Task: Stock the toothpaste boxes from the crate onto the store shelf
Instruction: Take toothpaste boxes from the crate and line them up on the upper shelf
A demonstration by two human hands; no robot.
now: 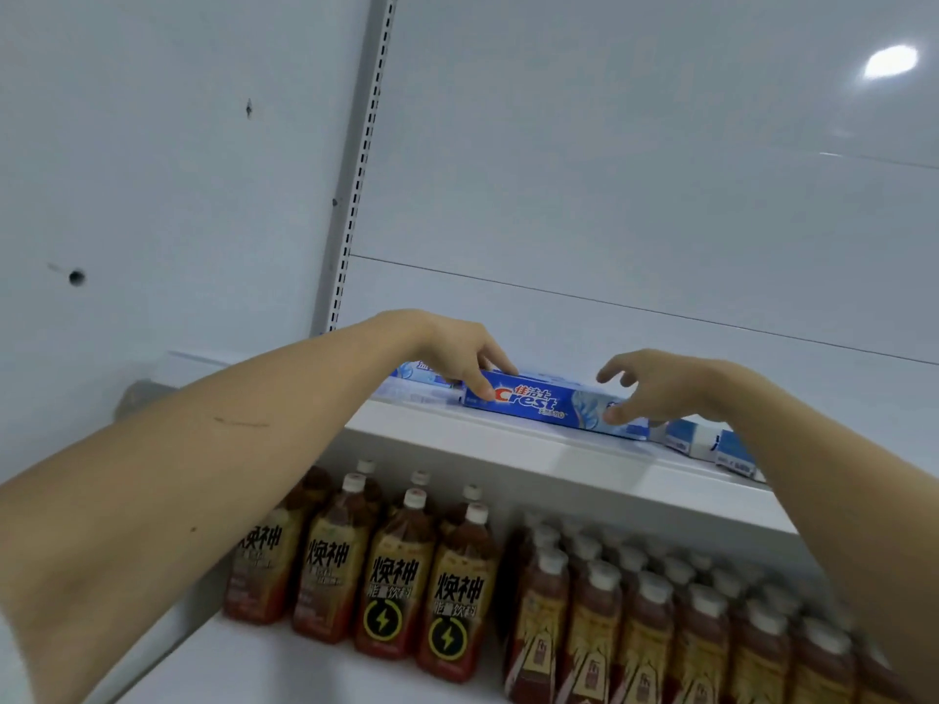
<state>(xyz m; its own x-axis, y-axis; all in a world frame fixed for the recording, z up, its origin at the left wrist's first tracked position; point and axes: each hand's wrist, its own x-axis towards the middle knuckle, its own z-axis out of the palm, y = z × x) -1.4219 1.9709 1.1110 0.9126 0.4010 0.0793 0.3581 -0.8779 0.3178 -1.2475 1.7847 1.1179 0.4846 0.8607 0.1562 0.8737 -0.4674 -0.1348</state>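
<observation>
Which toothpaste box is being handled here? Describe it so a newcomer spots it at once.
Look at the white upper shelf above the drink bottles. The Crest box lies lengthwise at its front edge between both hands, showing its logo, unlike the half-hidden boxes either side.

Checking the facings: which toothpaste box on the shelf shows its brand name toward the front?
The middle Crest box, gripped at its ends by the left hand and right hand; its neighbours show no readable logo.
</observation>
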